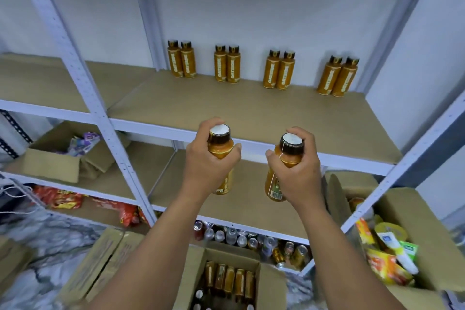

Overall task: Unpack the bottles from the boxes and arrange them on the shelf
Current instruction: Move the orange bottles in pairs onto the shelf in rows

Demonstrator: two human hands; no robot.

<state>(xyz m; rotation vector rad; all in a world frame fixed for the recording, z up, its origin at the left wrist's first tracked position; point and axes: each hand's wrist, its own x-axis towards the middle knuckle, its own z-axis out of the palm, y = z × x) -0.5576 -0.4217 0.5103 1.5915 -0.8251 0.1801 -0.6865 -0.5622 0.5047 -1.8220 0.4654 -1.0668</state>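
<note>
8 bottles (227, 64) stand paired on the shelf (201, 100) beyond the fingers (205, 125); left hand (208, 161) and right hand (298, 168) each grip another; the box (270, 284) below holds more.

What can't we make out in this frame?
1. Head view: bottle count in the floor box; bottom edge cuts it off.
2. Labels of left bottle and right bottle: covered by left hand, right hand.
3. Shelf bottles: label text too small, blurred.
</note>
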